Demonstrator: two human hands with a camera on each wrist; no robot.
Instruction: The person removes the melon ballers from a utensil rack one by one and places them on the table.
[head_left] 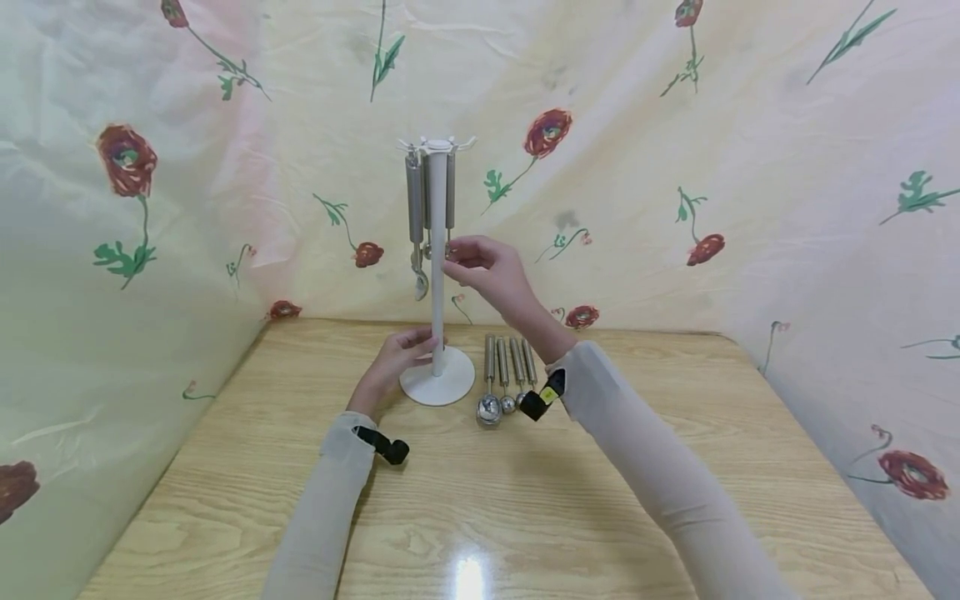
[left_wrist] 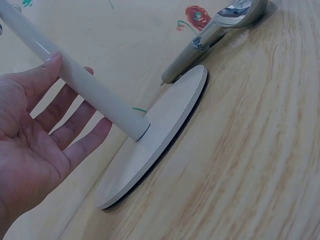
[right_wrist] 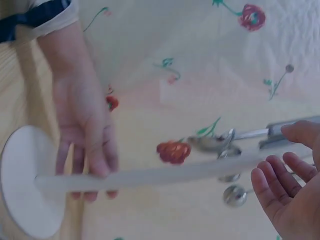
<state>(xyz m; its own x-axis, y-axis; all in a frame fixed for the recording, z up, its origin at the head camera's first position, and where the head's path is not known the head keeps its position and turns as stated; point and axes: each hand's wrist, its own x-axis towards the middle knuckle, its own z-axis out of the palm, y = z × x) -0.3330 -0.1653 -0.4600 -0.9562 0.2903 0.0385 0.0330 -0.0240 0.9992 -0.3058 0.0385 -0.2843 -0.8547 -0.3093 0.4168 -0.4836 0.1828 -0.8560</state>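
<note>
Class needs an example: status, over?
Left hand gripping white round-based stand. Right hand beside its pole, contact unclear. Silvery long-handled utensils hanging close by.

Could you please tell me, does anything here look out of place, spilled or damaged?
No, nothing stands out. The white stand is upright, its round base flat on the table; metal utensils hang near its top, and other utensils lie side by side. I see no spill or damage.
</note>
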